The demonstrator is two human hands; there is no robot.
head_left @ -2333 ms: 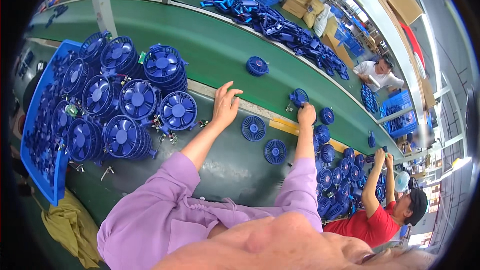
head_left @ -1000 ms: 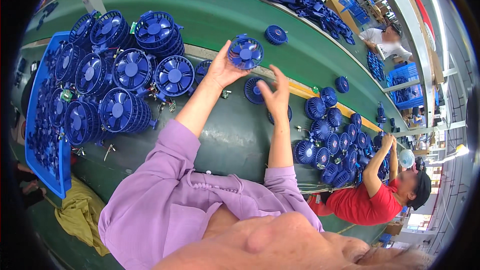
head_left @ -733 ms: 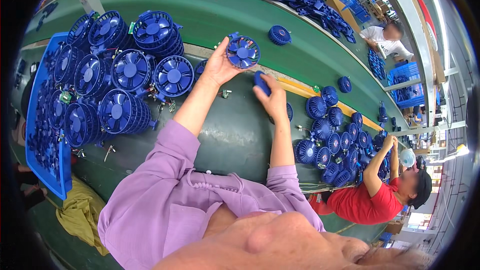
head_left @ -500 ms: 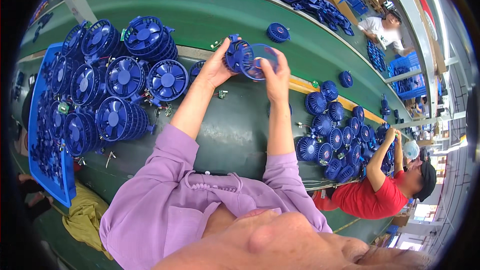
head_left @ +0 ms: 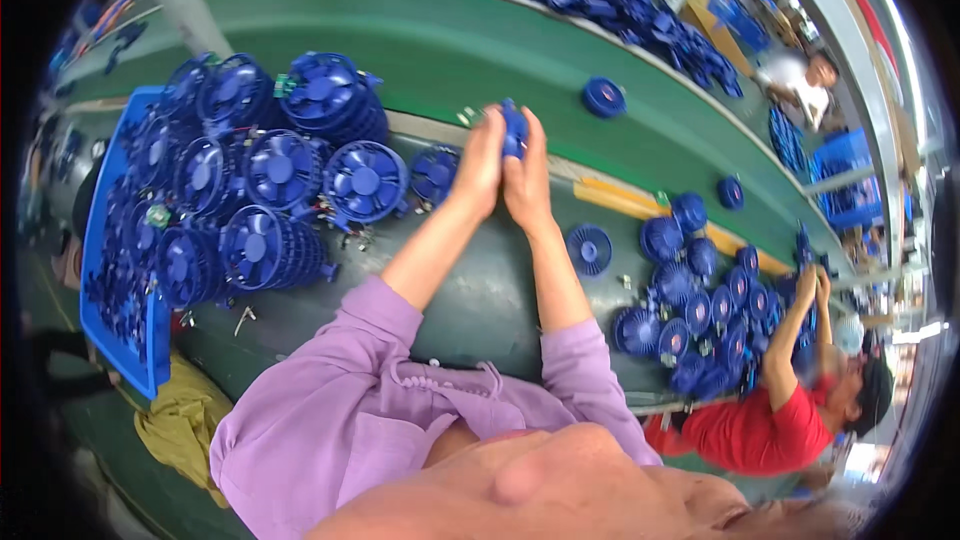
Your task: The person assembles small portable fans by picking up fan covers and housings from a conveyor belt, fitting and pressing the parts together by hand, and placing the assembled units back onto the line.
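Note:
Pressed between my two palms is a blue fan housing (head_left: 513,128), seen edge-on above the workbench. My left hand (head_left: 481,162) covers its left side, and my right hand (head_left: 527,172) lies against its right side. Most of the housing and the fingers' far sides are hidden. Just left of my hands a round fan housing with blades (head_left: 435,172) rests on the bench. To the right of my right forearm lies a round ribbed cover (head_left: 588,250).
Stacked fan housings (head_left: 366,182) stand at the left beside a blue bin (head_left: 158,340). Piled ribbed fans (head_left: 675,282) lie at the right, near a co-worker in red (head_left: 765,430). Beyond runs a green conveyor belt (head_left: 450,40) carrying a single fan (head_left: 603,97).
The separate housing and ring-shaped cover have come together between my palms, which have closed in from both sides. The view has shifted, so the surroundings sit farther right and lower.

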